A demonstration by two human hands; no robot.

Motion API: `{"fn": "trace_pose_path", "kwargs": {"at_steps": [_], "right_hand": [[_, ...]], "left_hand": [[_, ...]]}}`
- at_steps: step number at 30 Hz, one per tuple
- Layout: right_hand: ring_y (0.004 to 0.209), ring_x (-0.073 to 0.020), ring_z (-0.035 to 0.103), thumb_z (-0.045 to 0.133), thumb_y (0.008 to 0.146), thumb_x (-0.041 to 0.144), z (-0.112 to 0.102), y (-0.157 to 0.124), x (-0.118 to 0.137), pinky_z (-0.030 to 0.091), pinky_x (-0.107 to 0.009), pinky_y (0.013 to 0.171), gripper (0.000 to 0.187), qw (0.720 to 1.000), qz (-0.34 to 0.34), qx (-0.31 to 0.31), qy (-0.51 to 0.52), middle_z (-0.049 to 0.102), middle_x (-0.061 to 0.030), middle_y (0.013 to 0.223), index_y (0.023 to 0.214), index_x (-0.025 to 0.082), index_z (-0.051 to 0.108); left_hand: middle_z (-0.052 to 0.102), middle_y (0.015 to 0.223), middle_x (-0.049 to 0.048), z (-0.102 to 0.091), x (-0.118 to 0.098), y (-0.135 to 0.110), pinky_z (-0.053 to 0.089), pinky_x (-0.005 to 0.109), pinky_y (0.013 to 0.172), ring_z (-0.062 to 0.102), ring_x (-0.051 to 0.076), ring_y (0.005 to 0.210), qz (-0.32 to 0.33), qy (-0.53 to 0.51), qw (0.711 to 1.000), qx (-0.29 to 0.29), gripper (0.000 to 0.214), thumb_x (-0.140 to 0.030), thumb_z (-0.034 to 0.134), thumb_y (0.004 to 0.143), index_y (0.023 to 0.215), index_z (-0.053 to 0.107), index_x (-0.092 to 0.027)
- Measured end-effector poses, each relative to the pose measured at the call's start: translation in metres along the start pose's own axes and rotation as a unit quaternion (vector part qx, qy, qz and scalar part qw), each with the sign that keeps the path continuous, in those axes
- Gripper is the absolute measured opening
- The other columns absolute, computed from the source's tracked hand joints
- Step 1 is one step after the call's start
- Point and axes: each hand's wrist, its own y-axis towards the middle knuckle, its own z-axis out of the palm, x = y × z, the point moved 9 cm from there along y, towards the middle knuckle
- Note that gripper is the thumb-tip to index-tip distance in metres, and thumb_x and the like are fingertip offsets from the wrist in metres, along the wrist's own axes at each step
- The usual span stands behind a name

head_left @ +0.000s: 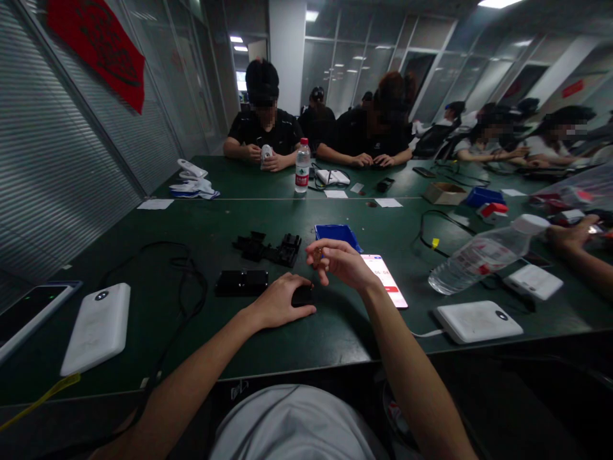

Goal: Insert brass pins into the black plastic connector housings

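My left hand (280,300) rests on the table, its fingers and thumb around a small black plastic piece (302,295). Just above and to the right, my right hand (342,260) is raised with its fingertips pinched on a small copper-coloured piece (317,255), too small to make out. Left of my left hand lies a flat black rectangular case (242,282). Beyond it sit several black plastic parts (271,248) close together. A blue tray (335,233) is behind my right hand, which partly hides it. A lit phone (385,281) lies beside my right wrist.
White power banks (98,329) lie to the left and right, with black cables (184,268) nearby. A large plastic bottle (483,255) lies tilted at right. A red-capped water bottle (302,167) stands further back. Across the green table (215,211) sit co-workers; another person's hand (572,233) is at right.
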Motion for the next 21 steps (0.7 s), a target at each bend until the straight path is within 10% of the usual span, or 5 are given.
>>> {"fn": "trace_pose_path", "kwargs": {"at_steps": [21], "right_hand": [[0.052,-0.0088,0.068,0.083,0.084,0.035,0.0036,-0.0006,0.0067,0.051,-0.016,0.042,0.028,0.998,-0.029,-0.01,-0.047,0.074,-0.001,0.092,0.099,0.018,0.067]], "left_hand": [[0.07,0.12,0.0098,0.0015,0.0042,-0.0003,0.053,0.043,0.103,0.066,0.029,0.113,-0.019,0.002,1.0,0.006,0.046,-0.039,0.083,0.081,0.119,0.067,-0.019]]}}
